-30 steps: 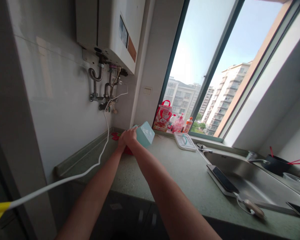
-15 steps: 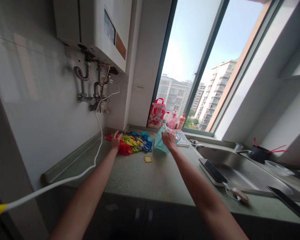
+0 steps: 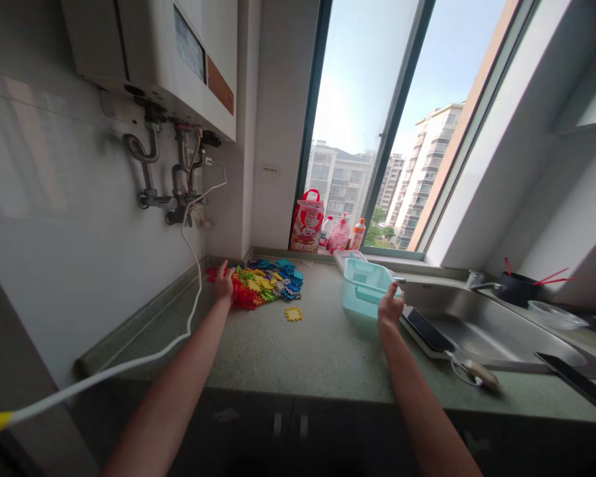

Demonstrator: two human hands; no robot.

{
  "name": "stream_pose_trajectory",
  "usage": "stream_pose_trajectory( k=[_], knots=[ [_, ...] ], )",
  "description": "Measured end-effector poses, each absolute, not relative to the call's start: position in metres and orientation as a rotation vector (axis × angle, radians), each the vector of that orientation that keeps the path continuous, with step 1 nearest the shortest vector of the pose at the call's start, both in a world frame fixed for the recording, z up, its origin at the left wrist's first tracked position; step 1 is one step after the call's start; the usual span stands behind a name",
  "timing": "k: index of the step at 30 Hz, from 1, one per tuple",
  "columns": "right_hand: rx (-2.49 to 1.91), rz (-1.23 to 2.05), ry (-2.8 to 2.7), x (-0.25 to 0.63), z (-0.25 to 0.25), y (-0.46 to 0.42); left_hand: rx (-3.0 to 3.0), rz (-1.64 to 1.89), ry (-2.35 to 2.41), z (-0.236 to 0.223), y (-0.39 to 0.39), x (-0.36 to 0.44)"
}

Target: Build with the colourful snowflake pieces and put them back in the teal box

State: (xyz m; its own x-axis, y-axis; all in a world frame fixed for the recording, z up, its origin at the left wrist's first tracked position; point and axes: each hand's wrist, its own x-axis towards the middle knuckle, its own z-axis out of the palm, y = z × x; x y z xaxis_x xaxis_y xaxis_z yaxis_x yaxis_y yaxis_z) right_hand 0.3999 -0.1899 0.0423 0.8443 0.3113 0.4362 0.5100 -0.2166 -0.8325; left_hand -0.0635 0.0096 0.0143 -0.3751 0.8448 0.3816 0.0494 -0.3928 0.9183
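Note:
A pile of small toothed plastic pieces [image 3: 258, 283] in red, yellow, green and blue lies on the counter's left part. My left hand [image 3: 223, 281] rests against the pile's left side, fingers extended, with nothing gripped. One yellow-edged square piece [image 3: 293, 314] lies by itself in front of the pile. To the right, a light turquoise plastic basket [image 3: 361, 291] is upright at the counter, its opening facing up. My right hand [image 3: 391, 306] grips the basket's right side by the rim. The basket's floor is hidden from me.
A sink [image 3: 457, 318] fills the right side, with a phone [image 3: 430, 329] at its near edge. A white cable [image 3: 153, 351] crosses the left. A red-handled bag [image 3: 308, 224] and several bottles [image 3: 340, 233] stand on the sill. A water heater [image 3: 179, 59] hangs above.
My right hand has brought the basket from beside the pile to the right, and the basket has gone from tilted to upright. My left hand stays by the pile.

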Motion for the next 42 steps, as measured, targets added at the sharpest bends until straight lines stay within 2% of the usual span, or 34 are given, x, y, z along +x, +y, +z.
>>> stream_pose_trajectory(
  k=[4,8,10,15,19,22,25,28,33,42],
  knots=[
    [-1.677,-0.342,-0.539,0.386,0.053,-0.209,1.281,1.838,1.295,0.015,0.009,-0.066],
    [-1.573,-0.722,-0.932,0.348,0.076,-0.226,1.358,1.842,1.350,0.019,0.007,-0.066],
    [-1.496,-0.792,-1.171,0.325,0.086,-0.222,1.418,1.850,1.380,0.023,0.003,-0.065],
    [-1.280,-0.645,-1.796,0.284,0.078,-0.175,1.913,1.802,1.339,0.049,-0.026,-0.061],
    [-1.259,-0.485,-2.010,0.271,0.045,-0.146,2.185,1.562,1.121,0.075,-0.065,-0.043],
    [-1.211,-0.516,-2.111,0.274,0.043,-0.152,2.339,1.413,0.920,0.080,-0.093,-0.011],
    [-1.370,-0.668,-1.939,0.287,0.065,-0.171,2.575,1.134,0.640,0.068,-0.117,0.030],
    [-1.790,-0.768,-1.599,0.305,0.088,-0.188,2.769,0.830,0.427,0.050,-0.131,0.063],
    [-2.384,-0.527,-1.488,0.324,0.099,-0.197,3.038,0.671,0.446,0.035,-0.131,0.076],
    [-2.188,-0.456,-1.887,0.344,0.105,-0.197,3.061,0.562,0.495,0.034,-0.114,0.062]
  ],
)
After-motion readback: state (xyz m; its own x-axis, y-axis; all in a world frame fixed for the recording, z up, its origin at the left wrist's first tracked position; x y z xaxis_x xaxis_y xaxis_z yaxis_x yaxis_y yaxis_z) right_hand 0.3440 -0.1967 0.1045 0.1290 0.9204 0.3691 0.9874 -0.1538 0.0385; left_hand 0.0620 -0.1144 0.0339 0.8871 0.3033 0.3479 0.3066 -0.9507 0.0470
